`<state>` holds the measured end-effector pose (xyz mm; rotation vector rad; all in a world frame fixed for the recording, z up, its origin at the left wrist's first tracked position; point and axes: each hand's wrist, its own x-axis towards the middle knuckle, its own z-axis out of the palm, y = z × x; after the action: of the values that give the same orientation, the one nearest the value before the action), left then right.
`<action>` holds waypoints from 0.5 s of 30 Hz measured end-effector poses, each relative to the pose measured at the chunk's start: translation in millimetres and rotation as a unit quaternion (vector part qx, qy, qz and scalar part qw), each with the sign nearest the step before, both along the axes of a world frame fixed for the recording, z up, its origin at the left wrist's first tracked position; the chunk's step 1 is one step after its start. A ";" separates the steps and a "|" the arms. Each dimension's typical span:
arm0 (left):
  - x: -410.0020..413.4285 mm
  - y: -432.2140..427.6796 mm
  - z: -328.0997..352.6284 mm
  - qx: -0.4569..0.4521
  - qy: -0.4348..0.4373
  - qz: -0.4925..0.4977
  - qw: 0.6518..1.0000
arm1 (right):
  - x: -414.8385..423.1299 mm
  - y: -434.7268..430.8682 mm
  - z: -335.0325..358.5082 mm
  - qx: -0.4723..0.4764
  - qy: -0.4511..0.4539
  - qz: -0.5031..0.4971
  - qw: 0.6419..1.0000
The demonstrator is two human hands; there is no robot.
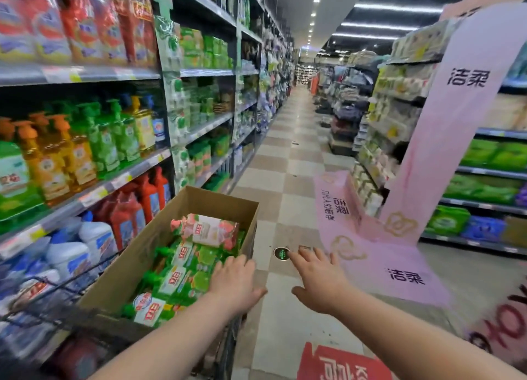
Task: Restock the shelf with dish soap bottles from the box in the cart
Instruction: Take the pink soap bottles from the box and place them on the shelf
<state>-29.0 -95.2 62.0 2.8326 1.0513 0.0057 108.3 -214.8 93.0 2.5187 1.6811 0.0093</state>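
An open cardboard box (137, 261) sits in a wire cart (57, 297) at lower left. Several green dish soap bottles (182, 274) lie flat inside it, with a pink bottle (206, 230) on top near the far end. My left hand (232, 284) reaches over the box's right wall, its fingers resting on the green bottles. My right hand (316, 278) hovers over the aisle floor to the right of the box, fingers spread and holding nothing. On the left shelf (94, 192) stand orange and green pump bottles (105, 143).
Shelving runs along the left side of the aisle, with red and white bottles on the lower levels. A pink banner stand (445, 140) and its floor mat stand at right, in front of more shelves. The checkered aisle floor (288, 157) stretches ahead.
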 end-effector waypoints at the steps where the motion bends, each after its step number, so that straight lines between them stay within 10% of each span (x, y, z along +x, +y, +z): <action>1: 7.6 7.4 -4.9 -0.003 0.003 0.003 1.000 | 9.6 10.3 -3.4 -0.005 0.002 0.002 1.000; 15: 120.6 158.5 -52.2 -0.044 0.016 0.187 0.981 | 166.6 207.3 -30.3 -0.045 0.034 0.154 0.987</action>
<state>91.6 63.3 9.8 2.5237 1.5337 -0.0514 274.9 -7.5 62.7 2.1960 2.0309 -0.1234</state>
